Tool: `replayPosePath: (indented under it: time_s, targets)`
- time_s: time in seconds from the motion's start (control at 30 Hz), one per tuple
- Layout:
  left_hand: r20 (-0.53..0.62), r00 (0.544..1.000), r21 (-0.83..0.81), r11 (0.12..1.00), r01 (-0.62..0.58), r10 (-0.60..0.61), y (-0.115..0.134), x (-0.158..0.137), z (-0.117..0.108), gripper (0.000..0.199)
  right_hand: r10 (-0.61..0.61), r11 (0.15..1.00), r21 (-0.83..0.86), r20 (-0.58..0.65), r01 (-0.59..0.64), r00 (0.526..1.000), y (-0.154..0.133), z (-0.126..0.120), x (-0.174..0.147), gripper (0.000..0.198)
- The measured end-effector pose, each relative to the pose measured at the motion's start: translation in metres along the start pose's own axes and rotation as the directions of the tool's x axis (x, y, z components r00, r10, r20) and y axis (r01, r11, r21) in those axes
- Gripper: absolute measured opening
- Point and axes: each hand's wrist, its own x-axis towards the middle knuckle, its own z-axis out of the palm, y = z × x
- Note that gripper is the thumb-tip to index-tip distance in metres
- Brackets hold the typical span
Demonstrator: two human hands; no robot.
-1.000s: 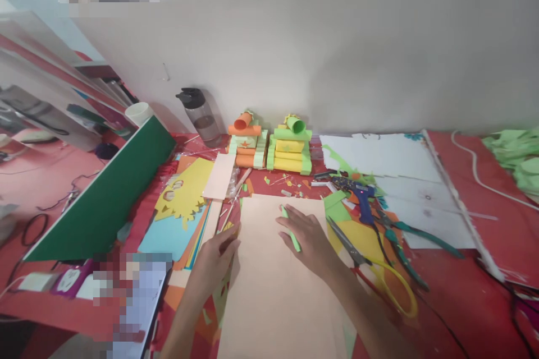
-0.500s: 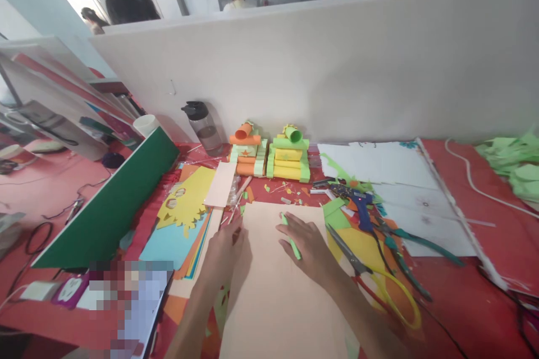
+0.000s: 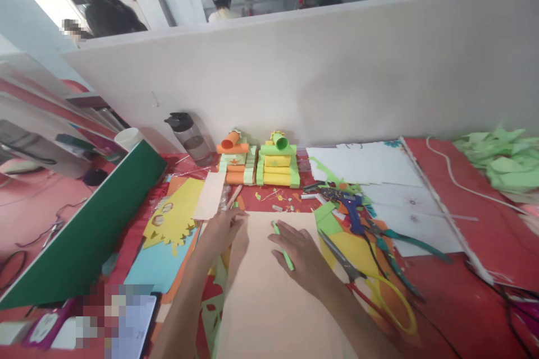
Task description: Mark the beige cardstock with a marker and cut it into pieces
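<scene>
A large peach paper sheet lies lengthwise in front of me. At its far left corner is my left hand, its fingers bent and closed at the paper's edge. My right hand rests on the sheet's right half with a slim light-green pen held between its fingers. The pen lies almost flat, slanting across the paper. Scissors with yellow and red handles lie just right of that hand. Beyond the sheet stand two models of rolled paper, one orange and one yellow-green.
At left are a yellow cut-out, blue paper, a phone, a green board and a bottle. A glue gun, pliers and crumpled green paper lie right. A white partition closes the back.
My left hand has moved to the sheet's far left corner, its fingers drawn together there. My right hand still holds the pen over the sheet. The whole view has shifted slightly.
</scene>
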Motion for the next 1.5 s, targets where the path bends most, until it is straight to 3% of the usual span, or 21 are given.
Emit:
replayPosePath:
  time_s: [0.17,0.27,0.47,0.6,0.77,0.9,1.03,1.13,1.23,1.33,1.43,1.5]
  targets:
    - [0.088,0.996,0.187,0.982,-0.034,0.018,0.005,0.016,-0.003,0.028,0.017,1.0,0.021,0.006,-0.017,1.0,-0.001,-0.002,0.001,0.028]
    - [0.209,0.976,0.23,0.967,-0.111,0.062,0.012,0.031,-0.007,0.027,0.029,0.999,0.025,0.01,-0.029,1.0,-0.002,-0.003,0.0,0.029]
    - [0.442,0.884,0.118,0.968,-0.223,0.15,0.031,0.062,-0.022,0.017,0.037,0.998,0.05,-0.009,-0.037,0.999,-0.002,-0.004,-0.001,0.033]
    - [0.539,0.819,0.051,0.963,-0.264,0.196,0.04,0.076,-0.016,0.003,0.038,0.998,0.059,-0.016,-0.037,0.999,0.0,-0.002,-0.001,0.029]
    - [0.574,0.789,-0.002,0.963,-0.268,0.221,0.045,0.077,-0.007,0.016,0.039,0.996,0.084,-0.047,-0.035,0.998,0.0,-0.001,-0.002,0.027]
    - [0.546,0.804,-0.051,0.967,-0.249,0.236,0.044,0.064,-0.021,0.009,0.114,0.971,0.229,-0.18,-0.071,0.977,0.002,-0.012,-0.003,0.025]
    - [0.397,0.895,-0.099,0.979,-0.178,0.203,0.03,0.04,-0.046,0.021,0.274,0.923,0.361,-0.368,-0.134,0.889,0.013,-0.04,-0.004,0.029]
    - [0.265,0.948,-0.21,0.97,-0.12,0.175,0.015,0.016,-0.056,0.029,0.373,0.85,0.488,-0.294,-0.197,0.88,0.023,-0.066,-0.005,0.036]
    - [0.199,0.977,-0.528,0.848,0.043,0.075,0.003,-0.011,-0.054,0.029,0.311,0.763,0.607,-0.042,-0.223,0.95,0.03,-0.091,-0.006,0.035]
    - [0.134,0.989,-0.728,0.672,0.137,-0.058,-0.004,-0.031,-0.041,0.041,0.232,0.848,0.486,0.021,-0.212,0.973,0.034,-0.114,-0.003,0.024]
    - [0.041,0.984,-0.787,0.602,0.138,-0.173,-0.007,-0.043,-0.02,0.045,0.119,0.946,0.3,0.022,-0.12,0.993,0.036,-0.132,0.007,0.017]
    - [0.014,0.982,-0.801,0.585,0.124,-0.19,-0.01,-0.046,-0.003,0.046,0.068,0.98,0.187,0.037,-0.074,0.997,0.037,-0.139,0.018,0.012]
